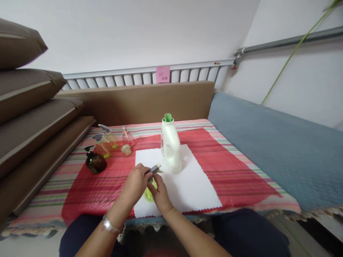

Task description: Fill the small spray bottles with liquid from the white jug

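Observation:
My left hand is closed on the grey trigger spray head of a small spray bottle. My right hand pinches around the neck of that spray bottle, just below the head. Its clear body shows yellow-green at the bottom, partly hidden by my fingers. It stands over the left part of a white scalloped mat. Just behind my hands rises a large pale-green jug with a handle. The jug's mouth is uncapped, and a green spout shows inside it.
Left of the mat stand a dark brown pump bottle, two clear spray bottles, and a pink-tinted bottle. Close to them lies a beige cap-like piece. Brown cushions are stacked at the left; a blue padded side borders the right.

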`<state>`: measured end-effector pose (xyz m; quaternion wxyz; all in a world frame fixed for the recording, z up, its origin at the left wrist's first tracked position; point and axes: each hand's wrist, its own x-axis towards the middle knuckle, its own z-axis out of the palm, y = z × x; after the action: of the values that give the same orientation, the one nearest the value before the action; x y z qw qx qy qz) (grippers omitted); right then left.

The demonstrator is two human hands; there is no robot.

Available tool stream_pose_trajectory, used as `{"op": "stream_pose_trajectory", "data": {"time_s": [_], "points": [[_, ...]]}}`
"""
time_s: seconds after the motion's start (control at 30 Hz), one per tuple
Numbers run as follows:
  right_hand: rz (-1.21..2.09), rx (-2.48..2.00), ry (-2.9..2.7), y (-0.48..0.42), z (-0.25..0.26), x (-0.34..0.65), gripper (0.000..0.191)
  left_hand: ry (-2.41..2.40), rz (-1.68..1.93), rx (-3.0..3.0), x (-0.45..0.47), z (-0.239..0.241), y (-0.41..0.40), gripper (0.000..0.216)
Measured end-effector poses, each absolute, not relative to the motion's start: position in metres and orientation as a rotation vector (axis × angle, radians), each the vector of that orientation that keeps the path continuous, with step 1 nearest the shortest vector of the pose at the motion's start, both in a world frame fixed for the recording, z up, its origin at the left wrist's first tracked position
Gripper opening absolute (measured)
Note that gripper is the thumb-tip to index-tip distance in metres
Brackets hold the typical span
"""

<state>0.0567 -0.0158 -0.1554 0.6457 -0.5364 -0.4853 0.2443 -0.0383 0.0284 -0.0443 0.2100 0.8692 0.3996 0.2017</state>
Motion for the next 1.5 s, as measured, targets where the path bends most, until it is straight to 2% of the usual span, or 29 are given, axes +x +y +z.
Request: {"op": "stream_pose_trajectory", "data": {"time_s": [0.07,0.27,0.43,0.6,0.77,0.9,1.07,1.27,1.5], "points": [[0.548,-1.238,-1.092,-0.016,-0.155,0.056,0.026,1.103,0.562,2.413,-0.039,-0.045,0.029,0.023],[0.519,-1.259,-1.049,-0.019,-0.159,0.050,0.032,1.107,0.560,2.419,-0.040,-0.048,0.031,0.024],[0.503,-1.288,-1.025,-0.017,-0.160,0.049,0.025,1.148,0.548,2.423,-0.041,-0.048,0.032,0.023],[0.492,-1.294,-1.049,-0.016,-0.163,0.048,0.032,1.135,0.551,2.401,-0.043,-0.050,0.032,0.023],[0.478,-1.305,-1.056,-0.017,-0.166,0.049,0.028,1.112,0.566,2.377,-0.044,-0.052,0.029,0.022],[0.484,-1.261,-1.097,-0.020,-0.162,0.052,0.037,1.107,0.561,2.355,-0.044,-0.050,0.027,0.022],[0.488,-1.223,-1.129,-0.020,-0.156,0.054,0.028,1.111,0.554,2.366,-0.045,-0.052,0.030,0.022],[0.468,-1.287,-1.043,-0.020,-0.154,0.048,0.033,1.116,0.559,2.370,-0.044,-0.052,0.029,0.022],[0.502,-1.312,-1.083,-0.020,-0.153,0.051,0.030,1.141,0.574,2.370,-0.043,-0.048,0.026,0.021]]}}
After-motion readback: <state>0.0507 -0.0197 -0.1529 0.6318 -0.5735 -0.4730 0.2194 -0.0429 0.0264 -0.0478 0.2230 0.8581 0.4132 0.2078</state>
